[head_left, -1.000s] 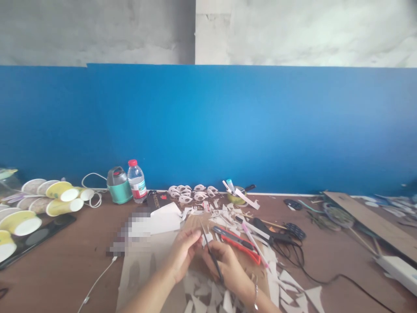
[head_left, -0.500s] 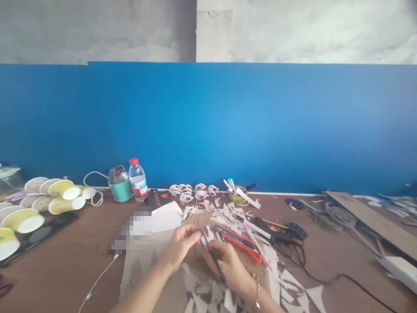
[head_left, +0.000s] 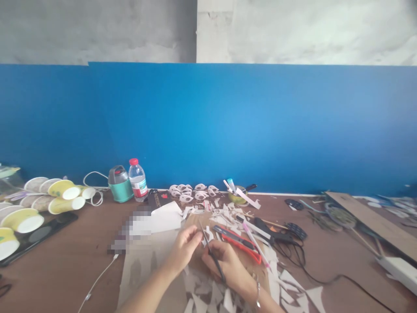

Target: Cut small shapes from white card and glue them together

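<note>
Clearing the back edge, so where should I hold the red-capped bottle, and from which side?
Probably the labelled middle of the bottle, from the near right: it stands upright, the teal container crowds its left, and the blue panel is behind.

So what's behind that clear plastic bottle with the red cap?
Behind the clear plastic bottle stands a wide blue panel, visible above and around it. Anything directly behind the bottle's red, white and teal label is covered, so I can't tell.

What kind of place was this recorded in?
Probably a craft workspace: paper scraps litter the table, red-handled scissors lie among them, and the right hand holds a dark cutting tool.
</note>
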Demonstrator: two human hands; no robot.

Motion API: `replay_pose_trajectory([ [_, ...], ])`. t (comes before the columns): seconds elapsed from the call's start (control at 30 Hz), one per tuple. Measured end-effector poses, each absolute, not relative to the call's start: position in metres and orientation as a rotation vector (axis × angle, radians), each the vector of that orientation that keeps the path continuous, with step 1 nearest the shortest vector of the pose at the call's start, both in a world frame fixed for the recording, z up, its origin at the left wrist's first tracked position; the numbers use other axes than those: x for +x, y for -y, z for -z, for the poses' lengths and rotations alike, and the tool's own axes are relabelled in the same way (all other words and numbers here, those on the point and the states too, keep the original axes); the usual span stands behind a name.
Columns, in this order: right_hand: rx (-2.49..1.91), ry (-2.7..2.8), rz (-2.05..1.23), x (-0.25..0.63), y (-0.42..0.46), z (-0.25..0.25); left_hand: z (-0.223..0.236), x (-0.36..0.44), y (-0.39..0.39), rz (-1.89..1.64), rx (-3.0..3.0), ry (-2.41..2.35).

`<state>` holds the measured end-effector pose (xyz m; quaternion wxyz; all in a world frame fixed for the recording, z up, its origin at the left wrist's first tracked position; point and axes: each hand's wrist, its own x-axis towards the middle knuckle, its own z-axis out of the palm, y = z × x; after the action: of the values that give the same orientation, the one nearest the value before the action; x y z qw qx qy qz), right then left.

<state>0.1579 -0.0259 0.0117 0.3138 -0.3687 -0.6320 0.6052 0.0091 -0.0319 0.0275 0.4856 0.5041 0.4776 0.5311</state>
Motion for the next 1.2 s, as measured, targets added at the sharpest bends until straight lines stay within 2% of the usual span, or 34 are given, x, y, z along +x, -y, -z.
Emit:
replay_pose_trajectory([
  [0.3, -0.933, 1.675, -1.537, 0.157, 0.029, -0.023, -0.04, -0.001, 0.033, -1.224, 1.283, -1.09],
  [0.67, -0.928, 1.648, -1.561, 0.157, 0.027, -0.014, -0.022, 0.016, 0.034, -1.288, 1.184, -1.092],
  [1.2, -0.902, 1.726, -1.472, 0.157, 0.027, -0.017, -0.028, 0.003, 0.033, -1.189, 1.209, -1.042],
])
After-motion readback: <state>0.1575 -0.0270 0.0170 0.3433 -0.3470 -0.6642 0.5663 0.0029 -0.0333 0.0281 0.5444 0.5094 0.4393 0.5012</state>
